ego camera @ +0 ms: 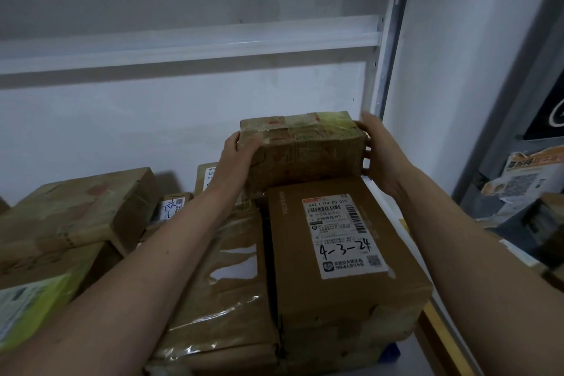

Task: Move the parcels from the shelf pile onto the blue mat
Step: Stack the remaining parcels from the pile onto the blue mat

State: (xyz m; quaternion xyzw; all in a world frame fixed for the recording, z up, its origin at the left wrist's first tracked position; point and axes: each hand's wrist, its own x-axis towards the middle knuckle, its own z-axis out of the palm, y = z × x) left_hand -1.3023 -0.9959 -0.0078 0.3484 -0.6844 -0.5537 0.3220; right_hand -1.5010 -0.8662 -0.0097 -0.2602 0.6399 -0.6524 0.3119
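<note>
Head view, centre of frame: left hand [241,151] and right hand [380,148] clasp the taped parcel [302,149] by opposite ends, fingers curled on it — likely to lift it squarely off the labelled box [338,250]; no blue mat visible.

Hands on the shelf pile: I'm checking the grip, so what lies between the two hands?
In the head view, only the tape-wrapped brown cardboard parcel lies between the left hand and right hand, which hold its opposite ends.
</note>
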